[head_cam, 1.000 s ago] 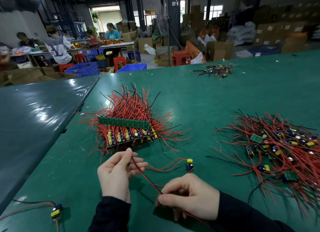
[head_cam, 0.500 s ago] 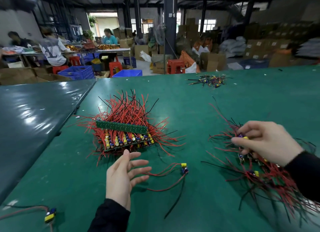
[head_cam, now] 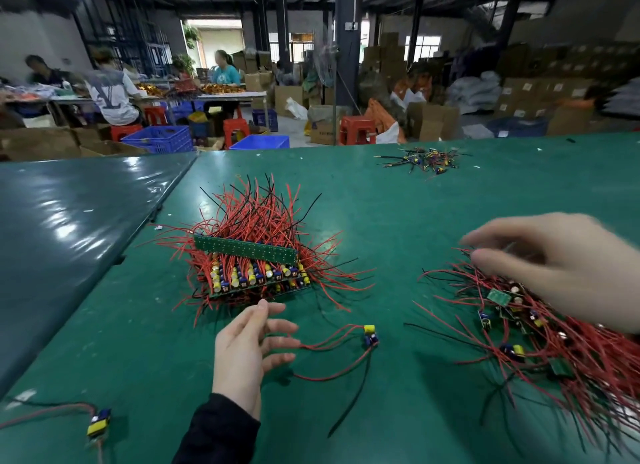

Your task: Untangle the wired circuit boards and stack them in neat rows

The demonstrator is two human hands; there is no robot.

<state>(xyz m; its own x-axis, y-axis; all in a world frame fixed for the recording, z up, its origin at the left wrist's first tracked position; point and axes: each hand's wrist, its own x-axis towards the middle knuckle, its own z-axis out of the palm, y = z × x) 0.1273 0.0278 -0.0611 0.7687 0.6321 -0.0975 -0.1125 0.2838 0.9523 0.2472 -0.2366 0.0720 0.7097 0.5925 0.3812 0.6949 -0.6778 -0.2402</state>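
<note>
Two hands have parted: the right hand (head_cam: 557, 266), blurred, grip unclear, now reaches the tangled pile (head_cam: 540, 328); the left hand (head_cam: 247, 349) rests open by the freed board (head_cam: 370, 335), unstacked.

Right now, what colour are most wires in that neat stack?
Mostly red, with some black, on the stacked boards; only the head view shows them.

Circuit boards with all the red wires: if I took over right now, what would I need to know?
Left hand: open, fingers on the wires of a single loose board.
Right hand: blurred over the tangled pile; grip unclear.
Done: a neat stack sits mid-table.
Left: the single board, another stray board at the near left edge, the whole tangled pile, and a small far pile.
</note>
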